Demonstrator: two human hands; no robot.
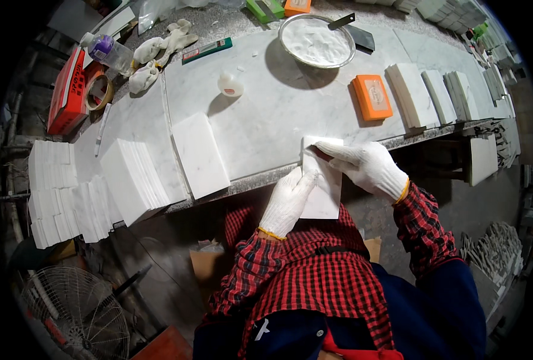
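A white marble tile (321, 201) projects over the front edge of the stone-topped bench, tilted toward me. My left hand (287, 201), in a white knit glove, grips it along its left side. My gloved right hand (371, 169) is closed at the tile's upper part, fingers pressed together over its face. A small dark patch shows under those fingertips; whether it is an object or a bare fingertip I cannot make out. Left of my hands, a single white tile (200, 156) lies flat. Beyond it stands a small white bottle (230, 85).
Stacked tiles (135, 180) line the bench's left, and more tiles (411, 96) stand at the right. A bowl of white powder (316, 41) holds a scraper (341, 21). Nearby are an orange box (372, 97), a plastic bottle (107, 53), a tape roll (99, 92) and a floor fan (77, 315).
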